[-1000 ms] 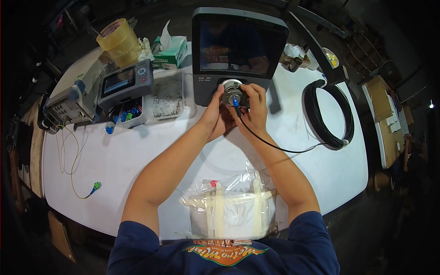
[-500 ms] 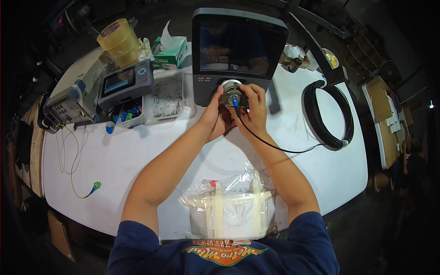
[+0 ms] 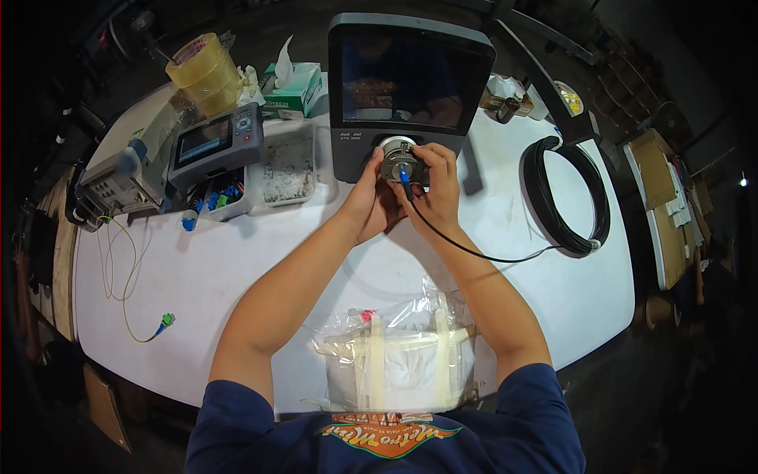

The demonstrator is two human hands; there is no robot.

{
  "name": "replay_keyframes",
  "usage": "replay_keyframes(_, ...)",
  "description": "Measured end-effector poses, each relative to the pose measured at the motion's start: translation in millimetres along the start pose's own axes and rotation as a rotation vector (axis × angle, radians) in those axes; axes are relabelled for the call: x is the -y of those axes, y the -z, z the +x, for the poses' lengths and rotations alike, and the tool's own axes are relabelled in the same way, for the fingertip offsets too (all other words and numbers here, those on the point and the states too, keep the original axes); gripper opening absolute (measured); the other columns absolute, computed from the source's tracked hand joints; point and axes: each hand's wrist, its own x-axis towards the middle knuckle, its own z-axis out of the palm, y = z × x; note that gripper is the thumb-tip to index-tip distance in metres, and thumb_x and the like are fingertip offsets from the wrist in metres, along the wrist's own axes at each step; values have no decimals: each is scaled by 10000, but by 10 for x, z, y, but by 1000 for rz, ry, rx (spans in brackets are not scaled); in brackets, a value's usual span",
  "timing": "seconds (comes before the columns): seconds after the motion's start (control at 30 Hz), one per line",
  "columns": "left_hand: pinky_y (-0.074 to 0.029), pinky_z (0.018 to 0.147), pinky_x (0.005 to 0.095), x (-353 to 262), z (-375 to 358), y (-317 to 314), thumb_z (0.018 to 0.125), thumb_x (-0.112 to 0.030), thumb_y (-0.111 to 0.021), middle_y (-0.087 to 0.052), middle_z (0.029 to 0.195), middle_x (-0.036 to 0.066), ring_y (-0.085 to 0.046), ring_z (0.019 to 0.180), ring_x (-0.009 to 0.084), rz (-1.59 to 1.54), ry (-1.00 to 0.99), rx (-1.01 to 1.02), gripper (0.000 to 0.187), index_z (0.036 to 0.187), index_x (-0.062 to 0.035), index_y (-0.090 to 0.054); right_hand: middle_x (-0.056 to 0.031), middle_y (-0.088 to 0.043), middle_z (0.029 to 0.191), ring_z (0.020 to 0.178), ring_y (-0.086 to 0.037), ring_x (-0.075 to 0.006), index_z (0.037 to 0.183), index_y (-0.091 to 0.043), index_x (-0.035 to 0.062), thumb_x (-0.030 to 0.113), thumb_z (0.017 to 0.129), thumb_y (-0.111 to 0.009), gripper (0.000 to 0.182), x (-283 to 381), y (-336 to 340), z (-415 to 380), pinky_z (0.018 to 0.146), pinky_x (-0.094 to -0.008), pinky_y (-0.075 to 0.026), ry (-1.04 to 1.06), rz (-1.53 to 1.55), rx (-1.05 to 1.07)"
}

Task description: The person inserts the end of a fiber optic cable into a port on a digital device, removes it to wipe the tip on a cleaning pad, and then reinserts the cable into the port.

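Observation:
A dark grey device with a black screen stands upright at the back of the table. On its lower front is a round metal connector holder. A blue fibre optic connector sits at the holder, with a black cable running from it to the right. My left hand is closed against the holder's left side, thumb at its rim. My right hand grips the holder's right side, fingertips near its upper edge. The lower fingers of both hands are partly hidden beneath the holder.
A black cable coil lies at right. At left are a handheld tester, a beige instrument, a plastic tub, tape rolls and a tissue box. A plastic-wrapped package lies in front of me.
The view has shifted very slightly. Both hands keep their hold at the metal holder, and the blue connector stays in the same place.

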Motion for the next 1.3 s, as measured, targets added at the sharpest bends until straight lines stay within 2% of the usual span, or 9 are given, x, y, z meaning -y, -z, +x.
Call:
replay_keyframes(0.57, -525, 1014, 430, 12, 20, 30, 1016, -729, -384, -640, 1195, 77, -653, 1049, 220, -8, -10, 15, 721, 1375, -121, -527, -153, -586, 1201, 1032, -639, -351, 1247, -589, 54, 8, 708, -831, 593, -34, -12, 0, 811, -383, -557, 24, -9, -11)
replay_keyframes(0.97, -544, 960, 392, -3, 5, 0, 1030, -698, -403, -677, 1079, 89, -672, 978, 230, -24, 1, -2, 668, 1300, -109, -568, -151, -575, 1218, 1043, -631, -346, 1263, -581, 54, 6, 708, -835, 612, -31, -4, -9, 819, -377, -552, 7, -1, 2)
replay_keyframes(1.03, -576, 852, 357, 1, -80, -96, 1045, -672, -412, -663, 1024, 70, -667, 913, 174, 108, -59, -176, 631, 1267, -112, -600, -155, -572, 1238, 1074, -621, -355, 1283, -570, 55, 25, 714, -839, 631, -19, -1, -23, 853, -386, -548, -2, -4, 14)
replay_keyframes(1.07, -576, 852, 357, 65, -66, -58, 1045, -672, -412, -663, 1024, 70, -667, 913, 174, 107, -59, -178, 631, 1267, -112, -600, -155, -572, 1238, 1074, -621, -355, 1283, -570, 55, 25, 714, -839, 631, -17, 1, -31, 853, -386, -548, -3, -2, 15)
replay_keyframes(1.13, -564, 741, 302, 182, -23, 2, 1097, -513, -451, -631, 909, 32, -614, 815, 108, 260, -368, -336, 449, 1143, -102, -626, -187, -534, 1314, 1162, -586, -333, 1359, -512, 17, 30, 735, -821, 697, -23, 23, -34, 956, -385, -516, 28, 5, 71)
replay_keyframes(1.17, -564, 741, 302, 220, -10, 52, 1097, -513, -451, -631, 909, 32, -614, 815, 108, 258, -367, -337, 449, 1143, -102, -626, -187, -534, 1314, 1162, -586, -333, 1359, -512, 17, 30, 735, -821, 697, -22, 33, -40, 956, -385, -516, 27, 5, 74)
replay_keyframes(1.23, -516, 688, 261, 203, -51, 57, 1108, -360, -503, -586, 835, 0, -552, 762, 66, 409, -648, -340, 314, 1037, -74, -610, -195, -524, 1351, 1201, -571, -339, 1400, -486, 2, 34, 743, -815, 735, 0, 45, -36, 991, -390, -502, 40, 3, 86)
replay_keyframes(1.27, -516, 688, 261, 189, -77, 64, 1108, -360, -503, -586, 835, 0, -552, 762, 66, 411, -646, -340, 314, 1037, -74, -610, -195, -524, 1351, 1201, -571, -339, 1400, -486, 2, 34, 743, -815, 735, 2, 45, -42, 991, -390, -502, 38, 4, 85)
replay_keyframes(1.3, -500, 687, 252, 149, -120, 37, 1103, -323, -515, -581, 849, -3, -544, 756, 62, 564, -741, -370, 283, 1023, -63, -594, -202, -516, 1374, 1222, -562, -349, 1418, -476, -1, 37, 744, -816, 755, 2, 48, -46, 1012, -396, -493, 44, 17, 84)
